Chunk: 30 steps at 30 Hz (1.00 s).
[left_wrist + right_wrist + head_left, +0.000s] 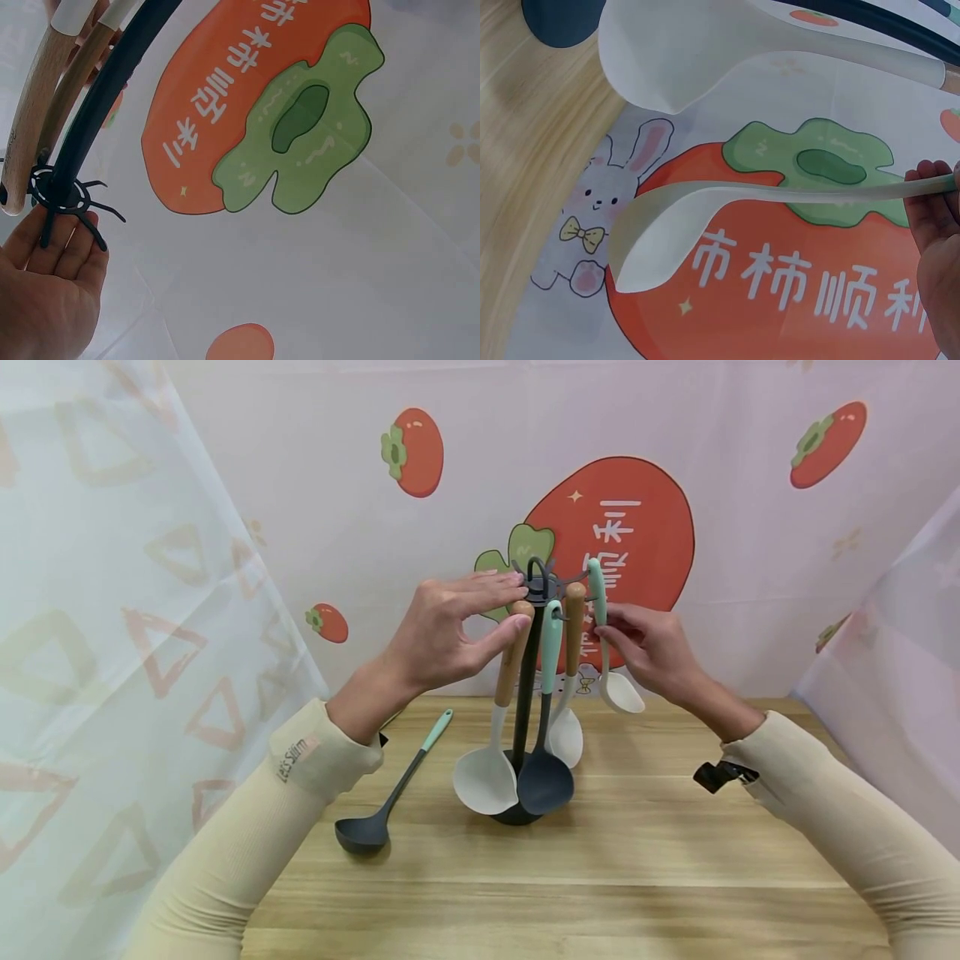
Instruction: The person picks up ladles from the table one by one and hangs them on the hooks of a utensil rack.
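A dark utensil rack (527,685) with hooks around its top stands on the table. My left hand (457,622) reaches to its top with fairly straight fingers against the hooks (64,191), the thumb by the wooden handle of a white ladle (486,781). At the rack's right side my right hand (648,639) pinches the mint handle of a smaller white ladle (621,693). That handle's top is at a hook; I cannot tell whether it hangs on it. Also on the rack are a dark ladle with a mint handle (546,783) and another white utensil with a wooden handle (567,739).
A dark ladle with a mint handle (363,833) lies on the wooden table (637,860), left of the rack. Behind stands a white cloth backdrop (300,468) printed with persimmons; cloth also hangs at both sides.
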Each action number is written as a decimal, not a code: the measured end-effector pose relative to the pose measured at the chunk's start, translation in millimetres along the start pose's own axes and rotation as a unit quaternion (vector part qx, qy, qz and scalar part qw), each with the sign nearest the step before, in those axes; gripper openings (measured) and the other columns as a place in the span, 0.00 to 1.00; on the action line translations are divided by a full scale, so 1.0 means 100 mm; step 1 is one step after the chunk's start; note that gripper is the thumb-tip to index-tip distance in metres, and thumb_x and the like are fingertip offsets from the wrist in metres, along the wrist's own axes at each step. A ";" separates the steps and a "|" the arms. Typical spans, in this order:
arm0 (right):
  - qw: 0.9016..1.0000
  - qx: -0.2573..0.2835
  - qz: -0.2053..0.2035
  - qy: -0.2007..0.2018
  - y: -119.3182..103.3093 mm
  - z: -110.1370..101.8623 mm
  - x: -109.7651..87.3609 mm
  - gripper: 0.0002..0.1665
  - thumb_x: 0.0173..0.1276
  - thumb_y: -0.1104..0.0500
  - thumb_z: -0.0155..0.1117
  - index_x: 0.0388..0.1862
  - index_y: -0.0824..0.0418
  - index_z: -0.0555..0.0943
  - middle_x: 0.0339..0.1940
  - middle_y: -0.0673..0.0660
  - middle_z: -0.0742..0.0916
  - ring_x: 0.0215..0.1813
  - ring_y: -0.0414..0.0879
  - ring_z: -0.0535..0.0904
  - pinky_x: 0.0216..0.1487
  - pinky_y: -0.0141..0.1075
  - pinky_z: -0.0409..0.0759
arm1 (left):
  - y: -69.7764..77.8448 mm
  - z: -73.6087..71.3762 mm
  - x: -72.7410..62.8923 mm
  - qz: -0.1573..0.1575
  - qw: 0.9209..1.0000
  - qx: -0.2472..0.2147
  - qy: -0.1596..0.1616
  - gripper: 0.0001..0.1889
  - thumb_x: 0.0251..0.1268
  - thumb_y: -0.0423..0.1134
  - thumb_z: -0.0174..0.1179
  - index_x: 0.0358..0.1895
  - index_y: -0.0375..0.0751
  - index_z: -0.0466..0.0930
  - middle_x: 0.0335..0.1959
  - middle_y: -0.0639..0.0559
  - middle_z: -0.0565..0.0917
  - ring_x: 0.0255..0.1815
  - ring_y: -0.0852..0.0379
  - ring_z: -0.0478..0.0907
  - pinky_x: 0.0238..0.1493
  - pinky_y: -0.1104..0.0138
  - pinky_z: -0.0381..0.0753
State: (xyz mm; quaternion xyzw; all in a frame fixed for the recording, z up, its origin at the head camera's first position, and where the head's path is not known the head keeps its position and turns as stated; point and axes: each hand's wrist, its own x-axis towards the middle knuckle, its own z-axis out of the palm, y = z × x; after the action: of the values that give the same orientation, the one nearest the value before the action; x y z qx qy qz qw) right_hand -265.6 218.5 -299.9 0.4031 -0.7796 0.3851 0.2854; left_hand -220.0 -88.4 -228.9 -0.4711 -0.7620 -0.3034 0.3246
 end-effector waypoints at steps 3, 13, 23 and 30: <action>1.000 0.003 -0.005 -0.001 -0.01 0.01 0.01 0.20 0.62 0.82 0.70 0.53 0.75 0.86 0.41 0.64 0.93 0.40 0.49 0.92 0.47 0.20 0.84 | 0.00 0.00 0.00 -0.001 1.000 0.000 0.000 0.18 0.69 0.36 0.69 0.57 0.30 0.88 0.56 0.38 0.89 0.63 0.43 0.86 0.73 0.60 0.77; 1.000 0.000 -0.008 -0.012 -0.01 0.05 0.04 0.20 0.62 0.80 0.71 0.54 0.75 0.86 0.42 0.66 0.92 0.41 0.58 0.92 0.49 0.18 0.82 | 0.01 0.00 -0.01 -0.003 1.000 0.001 0.001 0.18 0.69 0.36 0.69 0.57 0.29 0.88 0.56 0.37 0.89 0.63 0.43 0.86 0.73 0.61 0.77; 0.999 -0.019 -0.024 -0.033 -0.01 0.07 0.07 0.20 0.64 0.77 0.72 0.56 0.71 0.87 0.46 0.63 0.92 0.39 0.54 0.91 0.48 0.18 0.81 | 0.00 0.01 0.00 -0.001 1.000 -0.004 0.001 0.18 0.68 0.36 0.70 0.57 0.30 0.88 0.55 0.37 0.89 0.63 0.43 0.86 0.74 0.61 0.75; 0.998 -0.025 -0.031 -0.040 0.00 0.09 0.07 0.20 0.63 0.77 0.73 0.55 0.72 0.87 0.47 0.66 0.92 0.38 0.55 0.91 0.46 0.16 0.80 | 0.00 0.01 0.00 0.000 1.000 -0.006 0.002 0.18 0.69 0.36 0.70 0.57 0.29 0.88 0.55 0.38 0.89 0.63 0.43 0.86 0.74 0.61 0.75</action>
State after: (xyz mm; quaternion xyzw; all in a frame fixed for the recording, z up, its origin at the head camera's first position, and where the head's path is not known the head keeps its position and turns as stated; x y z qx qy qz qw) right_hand -269.9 208.3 -299.4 0.4346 -0.7869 0.3401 0.2760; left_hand -219.8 -87.8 -229.6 -0.4721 -0.7596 -0.3094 0.3231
